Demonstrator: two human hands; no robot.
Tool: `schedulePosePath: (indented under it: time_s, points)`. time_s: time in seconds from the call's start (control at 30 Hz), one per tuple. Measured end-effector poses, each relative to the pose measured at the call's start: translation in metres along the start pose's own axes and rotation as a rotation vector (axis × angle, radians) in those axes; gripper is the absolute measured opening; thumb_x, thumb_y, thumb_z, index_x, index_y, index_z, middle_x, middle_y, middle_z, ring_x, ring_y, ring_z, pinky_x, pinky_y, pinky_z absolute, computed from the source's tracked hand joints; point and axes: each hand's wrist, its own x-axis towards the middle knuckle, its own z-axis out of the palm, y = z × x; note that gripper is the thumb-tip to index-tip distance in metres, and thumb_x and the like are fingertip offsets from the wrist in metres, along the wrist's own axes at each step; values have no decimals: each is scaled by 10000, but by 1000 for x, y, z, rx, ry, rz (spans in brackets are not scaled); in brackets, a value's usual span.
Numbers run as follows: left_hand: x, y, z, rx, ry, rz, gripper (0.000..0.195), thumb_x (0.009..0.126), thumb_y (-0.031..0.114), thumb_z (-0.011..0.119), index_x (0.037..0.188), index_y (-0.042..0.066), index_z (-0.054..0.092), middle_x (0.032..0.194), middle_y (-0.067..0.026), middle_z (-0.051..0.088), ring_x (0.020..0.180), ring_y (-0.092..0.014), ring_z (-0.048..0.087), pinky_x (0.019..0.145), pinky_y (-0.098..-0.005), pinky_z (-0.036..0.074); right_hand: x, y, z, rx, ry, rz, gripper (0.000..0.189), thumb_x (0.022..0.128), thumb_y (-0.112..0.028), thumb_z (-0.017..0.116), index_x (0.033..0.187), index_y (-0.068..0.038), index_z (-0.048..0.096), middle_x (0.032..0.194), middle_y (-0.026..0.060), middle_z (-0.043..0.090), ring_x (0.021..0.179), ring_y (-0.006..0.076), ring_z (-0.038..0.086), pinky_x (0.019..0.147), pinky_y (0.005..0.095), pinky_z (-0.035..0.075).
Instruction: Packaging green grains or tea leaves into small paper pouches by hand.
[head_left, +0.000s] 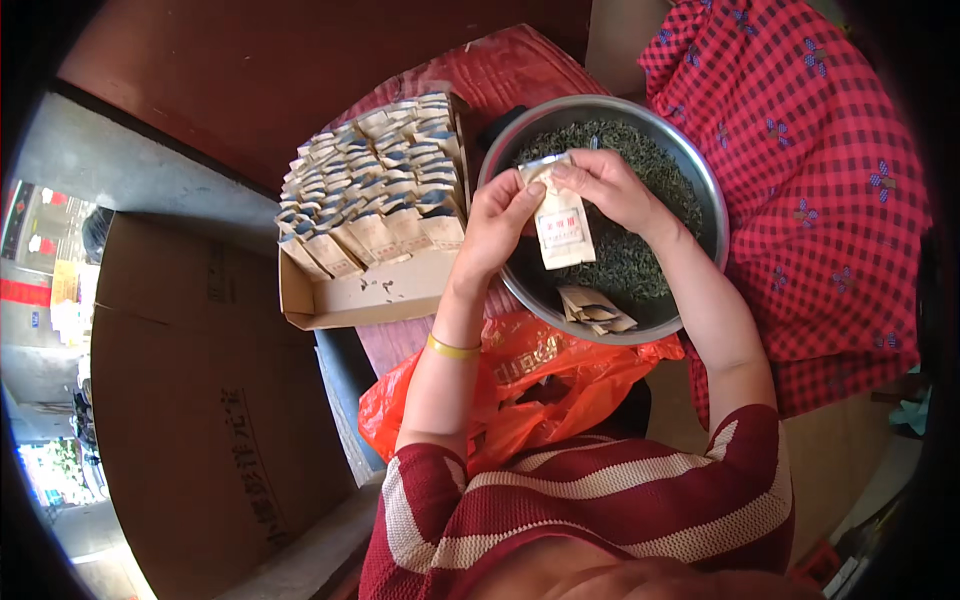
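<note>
Between my two hands is a small cream paper packet (564, 232) with a printed label, held by its top end. My left hand (501, 214) pinches its upper left edge, and my right hand (604, 187) grips the upper right corner. Both hands are above a wide steel basin (716, 217) of dark green dried leaves (637, 259), which look like tea. Several flat paper packets (596, 311) lie in the basin near its front rim. A small shiny piece (595, 142) sticks up from the leaves behind my right hand; its kind is unclear.
Left of the basin, a shallow cardboard box (375, 304) holds tight rows of upright paper packets (382, 180), with loose bits at its front. A red plastic bag (525, 375) hangs by the table's (495, 67) front edge. Red checked cloth (810, 210) drapes at right; a large cardboard carton (202, 390) stands at left.
</note>
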Motion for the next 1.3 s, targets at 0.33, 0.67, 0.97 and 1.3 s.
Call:
schedulePosePath:
  time_s: [0.33,0.67,0.97,1.3]
  points:
    - [-8,-2,8,165,14,42,229,998,221,555,938,7,612,774,29,579,682,-39,506,600,-204,442,0,-14,-5,-65,-93,37,228,937,-233,623,868,-16,618,763,-16,610,722,33,537,629,228,439]
    - [-9,-2,-7,294,11,145,116,945,158,614,871,68,617,686,60,535,597,-19,455,519,-185,363,6,-6,1,-181,-96,12,186,921,-176,630,832,-14,605,717,-12,582,675,37,519,578,234,423]
    - [-65,115,-78,428,294,205,124,931,159,584,856,63,609,709,26,568,591,-47,503,516,-204,404,0,-11,-36,77,185,36,249,991,-279,544,1056,-52,624,847,-5,610,721,55,563,671,205,476]
    - [-119,70,-210,503,718,-86,114,925,155,572,919,70,648,762,26,626,661,-65,580,572,-203,435,0,-10,-22,89,-70,113,194,975,-233,566,1023,-54,627,834,-9,611,719,60,574,671,193,480]
